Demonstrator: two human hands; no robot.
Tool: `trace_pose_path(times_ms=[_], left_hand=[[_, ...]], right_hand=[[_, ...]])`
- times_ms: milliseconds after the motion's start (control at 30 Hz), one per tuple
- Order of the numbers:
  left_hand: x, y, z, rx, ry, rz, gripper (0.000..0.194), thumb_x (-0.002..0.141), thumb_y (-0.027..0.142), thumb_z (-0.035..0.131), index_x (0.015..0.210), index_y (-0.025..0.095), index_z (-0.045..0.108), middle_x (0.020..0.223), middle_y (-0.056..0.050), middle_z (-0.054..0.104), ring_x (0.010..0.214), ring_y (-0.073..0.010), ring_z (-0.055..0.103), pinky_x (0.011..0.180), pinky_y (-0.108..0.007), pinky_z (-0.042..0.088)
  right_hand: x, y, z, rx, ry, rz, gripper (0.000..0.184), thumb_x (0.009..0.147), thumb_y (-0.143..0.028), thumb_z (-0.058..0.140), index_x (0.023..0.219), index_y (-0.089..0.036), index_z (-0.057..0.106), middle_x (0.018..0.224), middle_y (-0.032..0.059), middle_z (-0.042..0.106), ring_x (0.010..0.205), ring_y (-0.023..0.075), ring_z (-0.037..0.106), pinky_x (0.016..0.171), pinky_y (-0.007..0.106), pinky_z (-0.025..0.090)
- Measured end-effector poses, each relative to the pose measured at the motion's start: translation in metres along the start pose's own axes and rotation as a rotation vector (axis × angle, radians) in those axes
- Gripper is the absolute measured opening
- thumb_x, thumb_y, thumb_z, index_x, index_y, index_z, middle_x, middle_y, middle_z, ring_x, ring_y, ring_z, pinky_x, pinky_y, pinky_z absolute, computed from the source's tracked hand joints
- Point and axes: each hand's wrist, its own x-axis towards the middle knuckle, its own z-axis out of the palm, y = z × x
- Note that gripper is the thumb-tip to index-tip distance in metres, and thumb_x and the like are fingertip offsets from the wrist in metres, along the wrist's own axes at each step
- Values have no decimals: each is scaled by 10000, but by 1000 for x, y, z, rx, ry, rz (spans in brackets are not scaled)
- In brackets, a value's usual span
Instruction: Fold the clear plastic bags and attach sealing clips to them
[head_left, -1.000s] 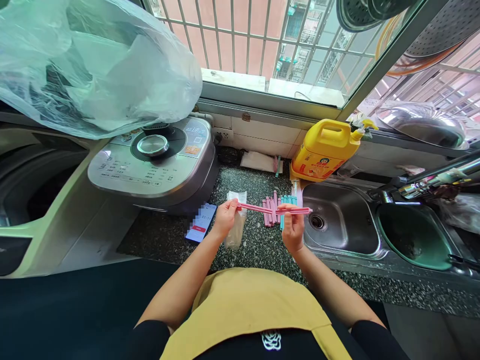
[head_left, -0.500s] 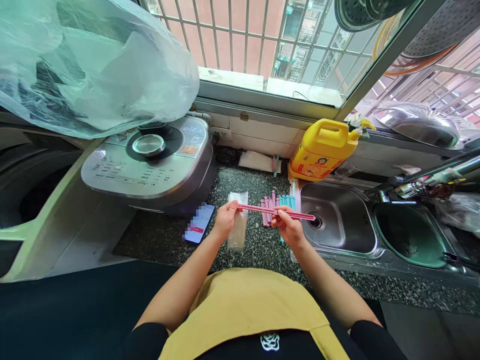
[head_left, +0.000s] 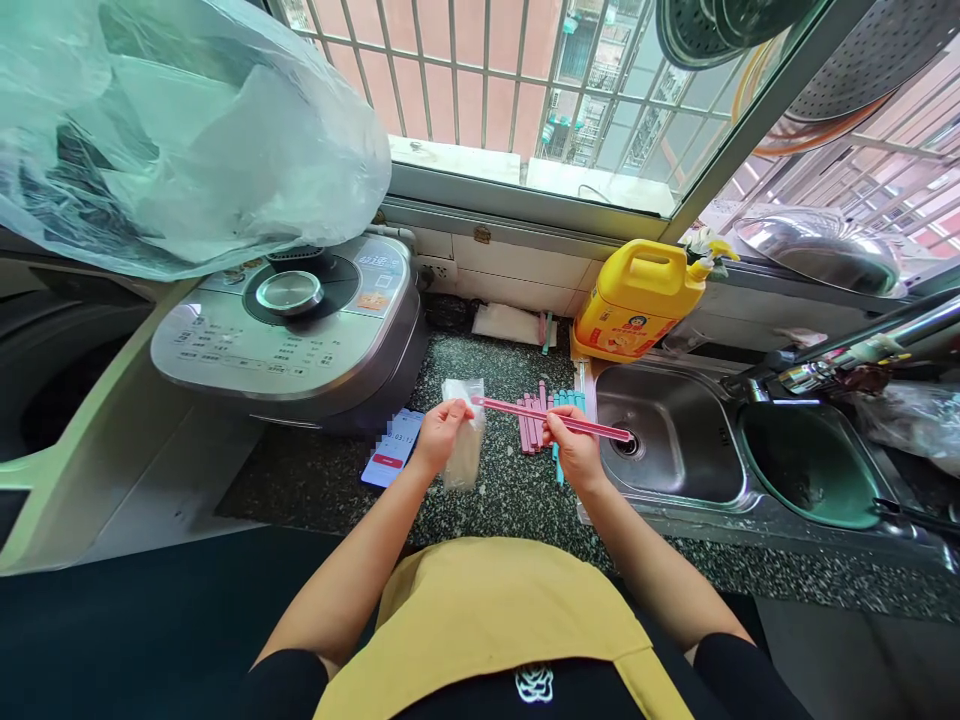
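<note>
Long pink sealing clip (head_left: pixel 516 408) is held up over the dark speckled surface (head_left: pixel 517 510), slightly slanted, right end lower in view and overlapping the drain of the steel sink (head_left: pixel 679 440). Right hand (head_left: pixel 576 455) pinches it between thumb and fingers, right of its middle. Left hand (head_left: pixel 440 435) has thumb and fingers together at the clip's left end — cannot tell whether it grips the clip or only meets it. Behind the clip, on the surface, a bunch of pink clips (head_left: pixel 527 434) lies side by side, partly covered in view by the held one; teal clips (head_left: pixel 568 398) lie just right of them, partly hidden by the right hand. Clear plastic packet (head_left: pixel 463 465) lies flat just beside the left hand, phone (head_left: pixel 391 450) to its left with a running-time display, partly pixelated. Silver rice cooker (head_left: pixel 337 345) behind the phone, big translucent plastic bag (head_left: pixel 315 160) above it. White packet (head_left: pixel 506 323) lies near the tiled wall at the back. Yellow pump jug (head_left: pixel 641 300) stands at the sink's back left corner; green basin (head_left: pixel 814 490) sits right of the sink, near the faucet (head_left: pixel 806 378). Barred window (head_left: pixel 480 100) behind everything — person wears a yellow apron (head_left: pixel 499 590).
</note>
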Motion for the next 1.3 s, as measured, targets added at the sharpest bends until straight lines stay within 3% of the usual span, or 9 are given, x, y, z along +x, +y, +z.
trace_pose_path(times_ms=[167, 467, 700, 800, 867, 967, 1067, 1167, 1300], left_hand=[[-9, 12, -7, 228, -88, 225, 241, 736, 375, 583, 628, 163, 620, 634, -13, 596, 642, -146, 525, 637, -251, 390], [-21, 15, 16, 631, -399, 578, 225, 838, 278, 472, 694, 175, 611, 719, -47, 603, 718, -163, 526, 676, -273, 419], [-20, 16, 22, 727, -423, 688, 204, 840, 270, 475, 732, 187, 627, 737, -59, 601, 717, -179, 526, 665, -298, 420], [-20, 13, 22, 518, -395, 571, 140, 820, 274, 514, 752, 191, 603, 784, -54, 612, 763, -173, 554, 720, -305, 437], [-20, 10, 23, 279, -261, 398, 130, 794, 321, 566, 828, 196, 569, 818, -38, 612, 749, -153, 567, 723, -292, 450], [-17, 11, 28, -77, -66, 54, 418, 666, 443, 698, 950, 204, 505, 804, -5, 612, 675, -124, 575, 666, -257, 457], [-11, 16, 34, -259, -86, -228, 540, 495, 492, 788, 846, 164, 541, 704, 5, 619, 610, -114, 567, 613, -234, 441], [-6, 23, 37, -320, -109, -330, 478, 408, 461, 822, 633, 135, 555, 583, 29, 585, 516, -78, 501, 555, -210, 400], [-4, 28, 34, -347, -109, -331, 420, 399, 422, 828, 570, 137, 571, 527, 46, 561, 485, -68, 467, 537, -208, 379]], right_hand=[[11, 10, -9, -176, 174, -130, 147, 684, -287, 627, 753, -195, 536, 566, -81, 543, 412, 47, 490, 402, 164, 387], [2, -1, 22, 14, -61, 179, 308, 674, -461, 639, 812, -200, 550, 662, -41, 618, 418, 57, 536, 344, 149, 377], [-4, -6, 28, -34, -121, 81, 319, 656, -458, 701, 770, -198, 558, 512, -72, 541, 419, 62, 495, 420, 172, 418], [-3, -4, 26, -18, -87, 39, 285, 676, -446, 683, 704, -198, 546, 499, -72, 533, 409, 61, 476, 402, 173, 377], [-3, -3, 25, -18, -76, 39, 282, 689, -453, 665, 690, -197, 547, 489, -65, 538, 406, 66, 472, 394, 177, 355], [-3, -5, 24, -50, -85, 18, 280, 685, -452, 668, 675, -194, 560, 486, -58, 537, 417, 71, 469, 402, 186, 351], [-5, -9, 26, -79, -113, -11, 273, 668, -446, 681, 663, -194, 576, 504, -54, 527, 442, 76, 470, 427, 197, 367], [-7, -13, 26, -129, -161, -43, 269, 672, -444, 676, 636, -193, 584, 514, -44, 522, 459, 82, 462, 446, 213, 377], [-9, -15, 22, -186, -192, -54, 270, 677, -448, 671, 633, -193, 592, 526, -33, 529, 472, 92, 459, 452, 226, 379]])
